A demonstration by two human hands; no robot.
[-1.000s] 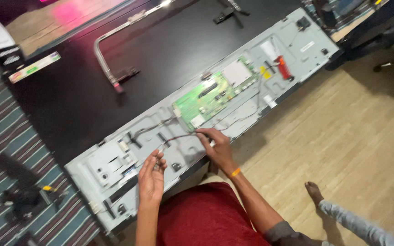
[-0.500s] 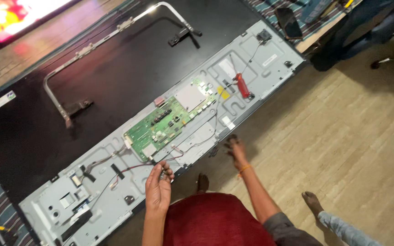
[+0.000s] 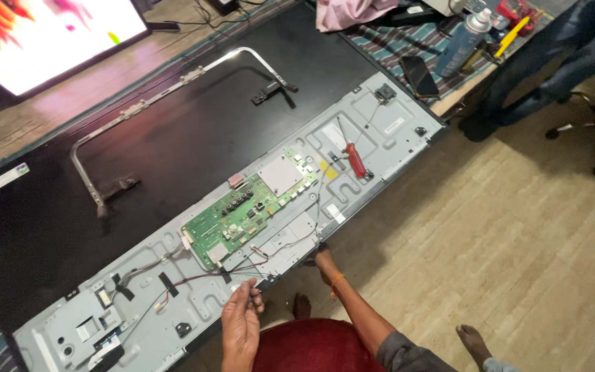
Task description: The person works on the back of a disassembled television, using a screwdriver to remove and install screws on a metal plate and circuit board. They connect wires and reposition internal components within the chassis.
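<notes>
Hands working at the near edge of an opened television back

The left hand (image 3: 242, 320) is hovering over the grey metal panel (image 3: 380, 127), its fingertips (image 3: 251, 288) pinched together on something too small to make out, right at the thin wires (image 3: 194, 279) running below the green circuit board (image 3: 239, 220). The right hand (image 3: 323, 258) is resting against the panel's near edge, just past the board; whether its fingers are apart or curled cannot be told. A red-handled screwdriver (image 3: 356, 160) is lying on the panel, well apart from both hands. A metal stand frame (image 3: 173, 86) is lying on the black screen back beyond.
</notes>
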